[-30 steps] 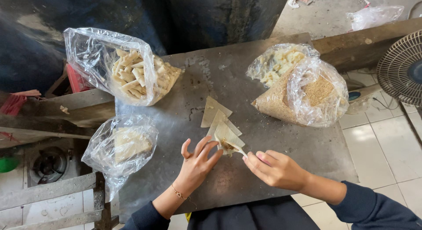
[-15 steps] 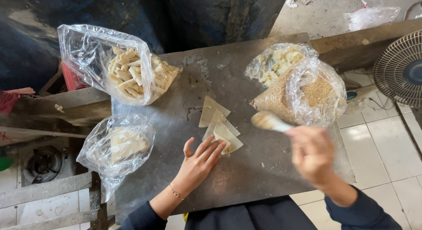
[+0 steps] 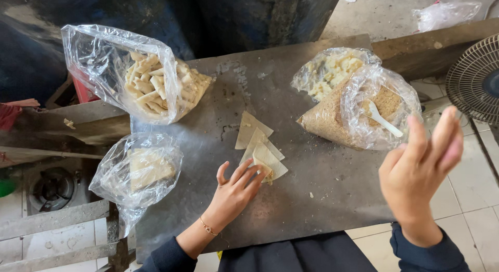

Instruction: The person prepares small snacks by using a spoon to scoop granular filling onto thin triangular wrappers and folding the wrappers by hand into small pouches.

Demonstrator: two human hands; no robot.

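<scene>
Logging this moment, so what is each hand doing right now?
Left hand: open, fingers resting on the wrapper.
Right hand: raised, open, holding nothing.

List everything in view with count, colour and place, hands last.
metal sheet: one, grey, centre.
wrapper triangles: about three, pale yellow, overlapping mid-sheet.
bag of rolled pieces: one, clear, upper left.
bag of wrappers: one, clear, left edge.
bag of crumbs: one, clear, brown contents, upper right.
spoon: one, white, in crumb bag.
bag of pale filling: one, behind crumbs.
fan: one, right edge.
left hand: on front triangle.
right hand: raised, empty.
</scene>
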